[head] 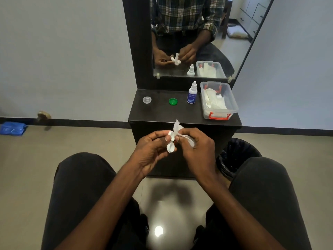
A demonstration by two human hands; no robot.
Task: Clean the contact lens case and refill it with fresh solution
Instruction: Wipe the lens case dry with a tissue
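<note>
White lens case [170,143] held upright mid-air, caps off, tissue [177,127] in upper well; solution bottle [192,93] capped on cabinet

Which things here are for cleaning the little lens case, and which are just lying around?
For the job:
- white plastic contact lens case, held by left hand
- white tissue, gripped by right hand
- small white dropper bottle with blue label
- round green cap
- round clear cap
- clear plastic tissue box

Just lying about:
- blue cloth on floor
- black bin
</note>
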